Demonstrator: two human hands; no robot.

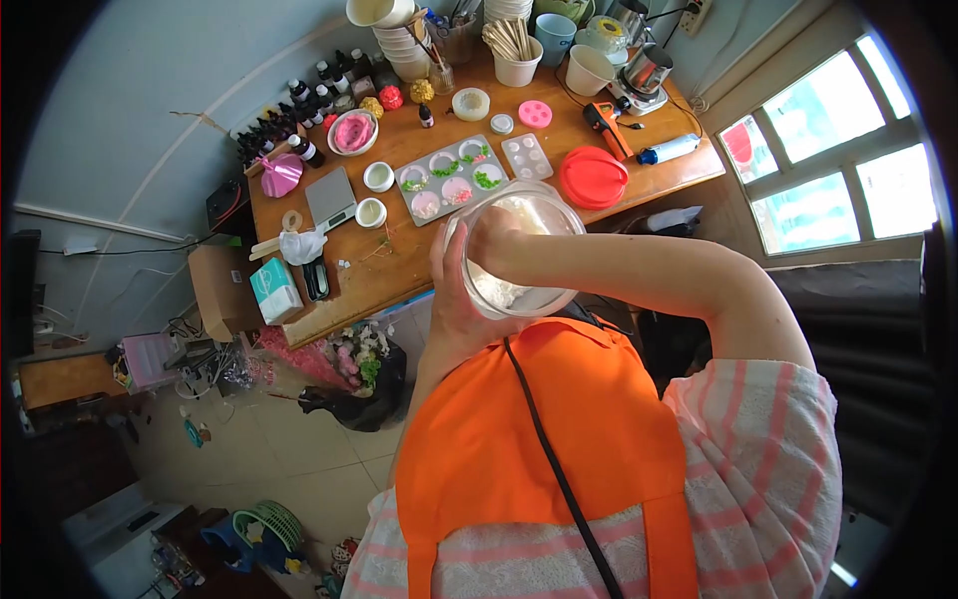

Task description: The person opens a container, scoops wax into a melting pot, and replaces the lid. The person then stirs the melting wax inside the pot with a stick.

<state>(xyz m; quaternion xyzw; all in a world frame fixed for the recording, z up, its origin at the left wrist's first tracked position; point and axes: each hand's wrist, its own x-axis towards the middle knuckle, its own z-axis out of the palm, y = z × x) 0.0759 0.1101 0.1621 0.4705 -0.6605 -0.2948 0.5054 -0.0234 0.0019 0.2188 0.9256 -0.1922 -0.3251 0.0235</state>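
Observation:
My left hand (449, 295) grips a clear round tub (567, 222) from its left side, holding it tilted in front of my chest at the table's near edge. Inside are white flakes or pellets (496, 290). My right hand (491, 242) reaches into the tub's mouth; its fingers are mostly hidden, so whether they pinch anything does not show. Just beyond the tub sits a grey mould tray (411, 176) with round cavities, some with green bits and others with pink and white bits. A red round lid (594, 178) rests to the right.
On the wooden table (374, 285) stand a kitchen scale (329, 198), small white cups (378, 177), a white mould (527, 157), an orange heat gun (607, 130) and several dark bottles (305, 150). A tissue pack (275, 291) lies near the left edge. Bagged flowers (349, 364) stand below.

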